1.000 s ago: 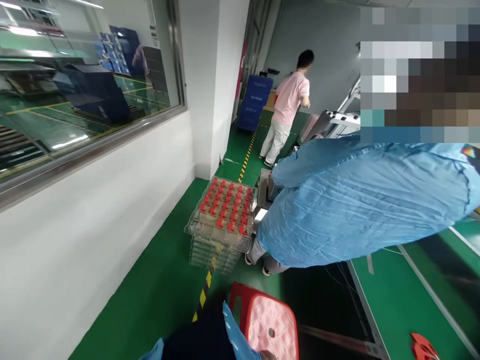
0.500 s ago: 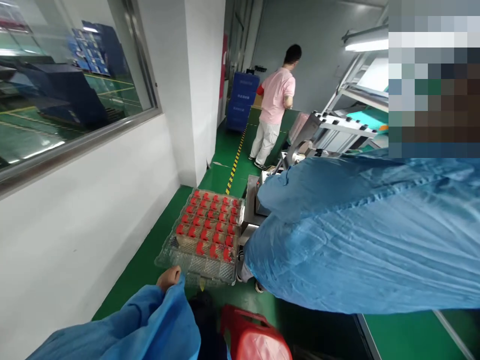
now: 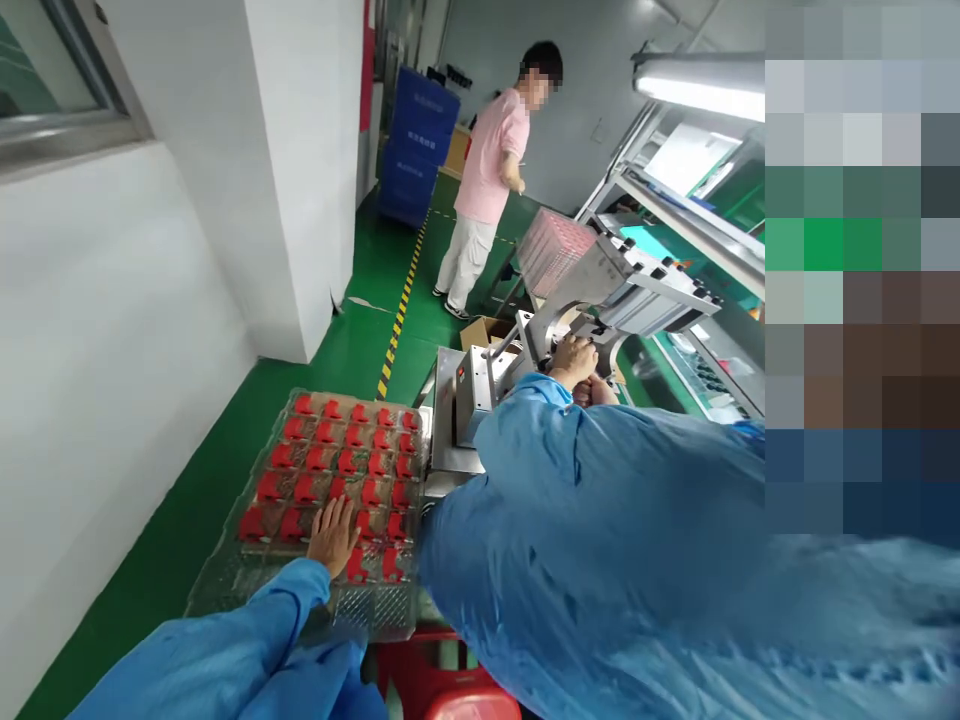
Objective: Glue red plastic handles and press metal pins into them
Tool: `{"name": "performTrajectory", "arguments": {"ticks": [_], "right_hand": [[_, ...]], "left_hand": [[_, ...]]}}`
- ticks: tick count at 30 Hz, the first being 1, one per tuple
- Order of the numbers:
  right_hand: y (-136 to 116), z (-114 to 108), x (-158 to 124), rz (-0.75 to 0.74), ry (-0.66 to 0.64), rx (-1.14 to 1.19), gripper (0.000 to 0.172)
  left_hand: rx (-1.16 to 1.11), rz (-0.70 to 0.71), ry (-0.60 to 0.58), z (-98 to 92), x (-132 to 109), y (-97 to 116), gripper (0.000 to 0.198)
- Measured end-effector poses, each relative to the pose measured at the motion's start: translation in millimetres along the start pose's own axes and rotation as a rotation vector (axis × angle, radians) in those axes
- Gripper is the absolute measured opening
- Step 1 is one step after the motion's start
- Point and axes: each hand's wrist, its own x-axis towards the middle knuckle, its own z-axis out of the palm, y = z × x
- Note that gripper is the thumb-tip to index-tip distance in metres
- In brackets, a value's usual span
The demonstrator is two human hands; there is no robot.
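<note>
My left hand (image 3: 334, 537), in a blue sleeve, lies palm down over the near part of a clear plastic tray (image 3: 375, 612). Its fingers are stretched out toward the rows of red parts (image 3: 304, 488); I cannot tell whether the fingertips touch them. Each red part sits in its own pocket of the tray. Some near pockets hold no red part. My right hand is out of view.
A co-worker in a blue smock (image 3: 600, 540) fills the right side, hands on a metal machine (image 3: 585, 300). A red stool (image 3: 472, 695) stands low in front. Another person in pink (image 3: 487, 160) stands farther off, near blue crates (image 3: 416, 145). A white wall (image 3: 120, 350) runs along the left.
My left hand has moved forward from the tray's near edge to over the red parts, and its fingers have spread. The view has shifted, bringing the co-worker's hands and the machine into sight.
</note>
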Motion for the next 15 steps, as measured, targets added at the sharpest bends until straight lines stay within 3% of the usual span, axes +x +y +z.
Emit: {"name": "performTrajectory", "arguments": {"ticks": [4,15], "right_hand": [[-2.5,7.3,28.1,0.064,0.147,-0.081,0.04],[15.0,22.7,38.5,-0.023,0.147,-0.173,0.042]], "left_hand": [[0.026,-0.004,-0.016,4.1,4.0,-5.4,0.058],[0.036,0.041,0.025,1.2,2.9,-2.5,0.047]]}}
